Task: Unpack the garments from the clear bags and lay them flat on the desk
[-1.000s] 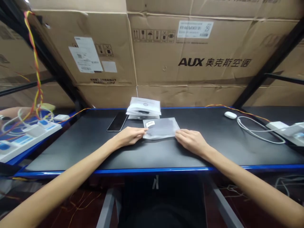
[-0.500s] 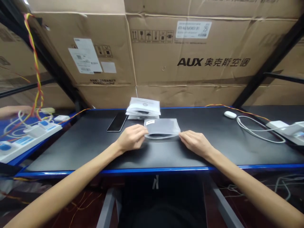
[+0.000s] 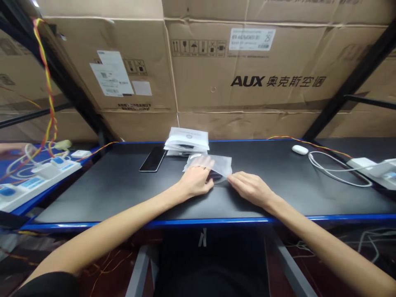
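Observation:
A translucent plastic bag [image 3: 222, 164] with a white label at its upper left lies on the black tabletop in front of me. My left hand [image 3: 196, 179] rests over the bag's left half, fingers stretched out and slightly blurred, covering part of it. At the bag's near right corner, my right hand [image 3: 250, 187] is closed in a pinch on the edge. Between the hands the bag's near edge looks lifted, and something dark shows inside or beneath it. Just behind stands a stack of several similar white bags [image 3: 187, 141]. A black phone [image 3: 153, 159] lies to the left.
Power strips [image 3: 40, 181] with plugs and cables sit at the left, and another strip [image 3: 375, 169] at the right. A small white case [image 3: 299, 149] and a looped white cable [image 3: 337, 181] lie nearby. Large cardboard boxes [image 3: 210, 90] stand behind. Another person's blurred hand [image 3: 12, 149] shows far left.
My left hand has let go of the bag's left corner and moved right onto the bag, fingers extended. My right hand has shifted slightly left, still pinching its corner.

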The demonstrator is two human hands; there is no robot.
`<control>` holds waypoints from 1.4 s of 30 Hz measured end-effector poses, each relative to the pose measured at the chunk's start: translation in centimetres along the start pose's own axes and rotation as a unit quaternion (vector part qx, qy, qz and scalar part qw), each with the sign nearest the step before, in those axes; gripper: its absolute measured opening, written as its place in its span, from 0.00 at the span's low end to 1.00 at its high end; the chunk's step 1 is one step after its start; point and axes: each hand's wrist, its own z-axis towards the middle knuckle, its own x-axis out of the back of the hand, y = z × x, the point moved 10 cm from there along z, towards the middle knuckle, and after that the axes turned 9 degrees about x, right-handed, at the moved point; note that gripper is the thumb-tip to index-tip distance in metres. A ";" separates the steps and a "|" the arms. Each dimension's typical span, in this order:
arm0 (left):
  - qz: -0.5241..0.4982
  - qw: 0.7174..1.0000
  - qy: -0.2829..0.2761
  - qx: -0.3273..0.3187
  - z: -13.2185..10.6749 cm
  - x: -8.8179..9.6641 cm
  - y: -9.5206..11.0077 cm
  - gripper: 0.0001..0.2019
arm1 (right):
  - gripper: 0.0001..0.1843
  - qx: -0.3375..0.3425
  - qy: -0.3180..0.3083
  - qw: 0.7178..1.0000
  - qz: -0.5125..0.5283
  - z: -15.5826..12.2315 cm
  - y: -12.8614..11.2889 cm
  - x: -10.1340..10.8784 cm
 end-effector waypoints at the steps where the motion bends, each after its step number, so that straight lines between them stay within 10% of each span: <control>1: -0.004 1.000 -0.007 0.025 0.6 -0.4 -0.4 0.31 | 0.19 0.008 -0.001 1.000 -0.002 0.0 -0.2 0.0; 8: 0.012 0.997 -0.076 0.007 1.1 -2.4 -0.6 0.15 | 0.16 0.019 0.009 1.000 -0.020 -0.2 0.0 0.1; 16: -0.004 0.983 -0.071 -0.171 -1.3 -1.5 0.7 0.10 | 0.12 -0.005 -0.003 0.999 -0.037 -0.2 0.7 -0.3; 31: -0.249 0.953 -0.005 -0.172 -2.2 1.1 -1.5 0.23 | 0.16 -0.063 -0.067 0.995 -0.033 -0.2 1.4 -1.4; 42: -0.455 0.872 -0.108 -0.145 -1.9 1.2 -1.4 0.20 | 0.17 -0.105 -0.106 0.989 -0.026 -1.1 2.8 -2.0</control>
